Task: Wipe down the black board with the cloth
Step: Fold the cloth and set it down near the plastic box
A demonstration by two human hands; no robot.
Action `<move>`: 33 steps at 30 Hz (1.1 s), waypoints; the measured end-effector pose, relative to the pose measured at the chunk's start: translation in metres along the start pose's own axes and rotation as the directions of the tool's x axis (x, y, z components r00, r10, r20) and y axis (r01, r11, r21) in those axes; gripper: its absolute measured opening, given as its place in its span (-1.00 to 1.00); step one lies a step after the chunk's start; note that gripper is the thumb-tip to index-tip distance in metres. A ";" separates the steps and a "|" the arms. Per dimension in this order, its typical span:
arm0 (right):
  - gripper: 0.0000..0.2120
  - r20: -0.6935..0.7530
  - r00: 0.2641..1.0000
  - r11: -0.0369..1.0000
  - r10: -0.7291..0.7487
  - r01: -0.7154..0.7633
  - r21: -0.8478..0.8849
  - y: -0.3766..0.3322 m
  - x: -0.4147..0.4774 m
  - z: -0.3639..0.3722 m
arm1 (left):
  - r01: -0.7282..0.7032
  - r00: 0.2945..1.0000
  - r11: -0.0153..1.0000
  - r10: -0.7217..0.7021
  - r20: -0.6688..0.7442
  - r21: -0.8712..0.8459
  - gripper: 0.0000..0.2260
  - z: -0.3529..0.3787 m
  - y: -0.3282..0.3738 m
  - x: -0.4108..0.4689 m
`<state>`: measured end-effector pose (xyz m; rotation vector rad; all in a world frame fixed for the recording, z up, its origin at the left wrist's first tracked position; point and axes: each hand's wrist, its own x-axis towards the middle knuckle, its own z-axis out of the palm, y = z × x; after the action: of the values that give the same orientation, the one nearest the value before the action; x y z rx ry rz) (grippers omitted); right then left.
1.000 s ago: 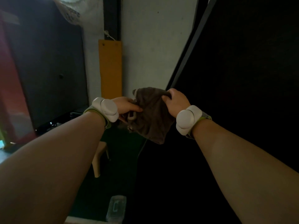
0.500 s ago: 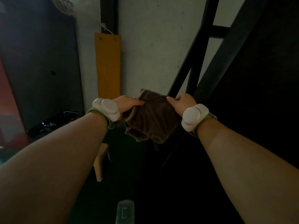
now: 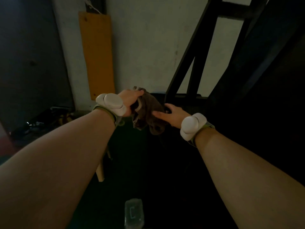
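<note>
While left hand [image 3: 130,100] grips cloth [image 3: 148,116] | right hand [image 3: 173,114] touches its side

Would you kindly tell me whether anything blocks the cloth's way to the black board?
Nothing visible does. The left hand holds the cloth; only the right hand, touching it, lies on the side of the board.

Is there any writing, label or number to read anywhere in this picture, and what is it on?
"C": a single pale mark on the clear plastic object at the bottom edge. It may be a letter or only a bracket shape; the picture is too dim to be sure.
Nothing readable shows on the white wrist devices, the orange plank, the cloth or the black board.
</note>
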<state>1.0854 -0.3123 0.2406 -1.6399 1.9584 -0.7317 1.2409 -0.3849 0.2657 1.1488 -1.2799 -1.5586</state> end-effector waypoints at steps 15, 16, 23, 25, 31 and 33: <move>-0.15 -0.069 0.997 0.724 0.017 0.035 0.689 0.016 0.141 0.018 | 0.098 0.992 0.982 -0.110 -0.067 -0.161 -0.63 -0.029 -0.026 0.114; -0.15 -0.080 0.997 0.772 -0.007 0.057 0.633 0.016 0.147 0.021 | 0.096 0.992 0.987 -0.105 -0.063 -0.131 -0.61 -0.032 -0.030 0.119; -0.21 0.035 0.992 0.973 -0.125 0.115 0.200 0.021 0.183 0.035 | 0.012 0.999 0.909 -0.030 0.037 0.417 -0.27 -0.040 -0.055 0.157; -0.24 0.083 0.987 0.990 -0.137 0.140 -0.029 0.022 0.191 0.041 | -0.055 0.998 0.677 0.023 0.054 0.734 -0.33 -0.042 -0.064 0.168; -0.34 0.205 0.978 0.963 0.040 0.017 -0.269 0.047 0.216 0.074 | -0.116 0.993 0.474 0.087 0.085 0.873 -0.71 -0.056 -0.105 0.193; -0.50 0.196 0.977 0.948 0.087 -0.021 -0.317 0.064 0.221 0.084 | -0.083 0.995 0.426 0.079 0.055 0.901 -0.68 -0.060 -0.119 0.202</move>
<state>1.0577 -0.5292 0.1305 -1.7516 2.0333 -0.2208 1.2404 -0.5725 0.1127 1.6643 -2.2695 -0.6771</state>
